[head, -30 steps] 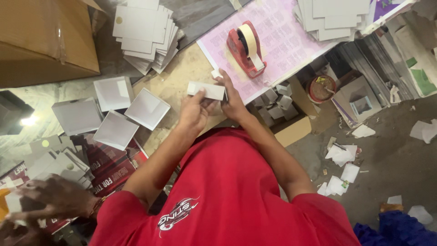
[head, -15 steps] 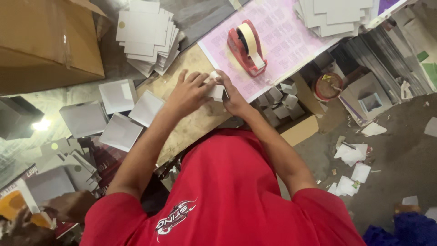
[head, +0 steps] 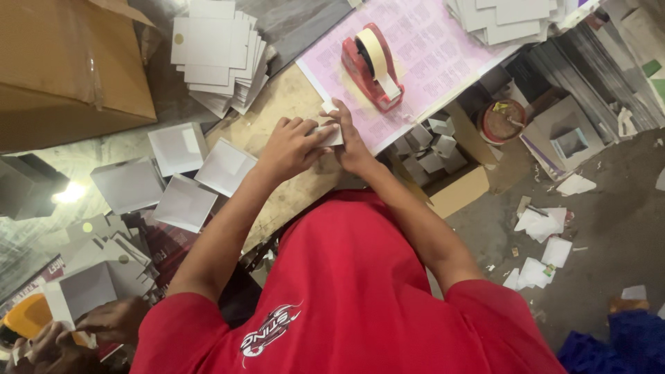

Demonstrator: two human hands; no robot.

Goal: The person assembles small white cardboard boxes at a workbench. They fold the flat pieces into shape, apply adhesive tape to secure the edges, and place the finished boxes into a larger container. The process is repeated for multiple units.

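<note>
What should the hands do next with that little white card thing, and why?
Probably reach the right hand up to the red tape dispenser and pull off a strip. Both hands, left hand too, pinch the small white cardboard piece together on the wooden board, and the dispenser's loose tape end hangs just above them.

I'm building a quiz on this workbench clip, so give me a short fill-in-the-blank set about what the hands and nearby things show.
1. Both hands, left hand and right hand, hold a small ____ box.
2. The tape dispenser is ____ in colour.
3. The dispenser stands on a ____ printed sheet.
4. The person wears a ____ shirt.

Missing words: white; red; pink; red
</note>
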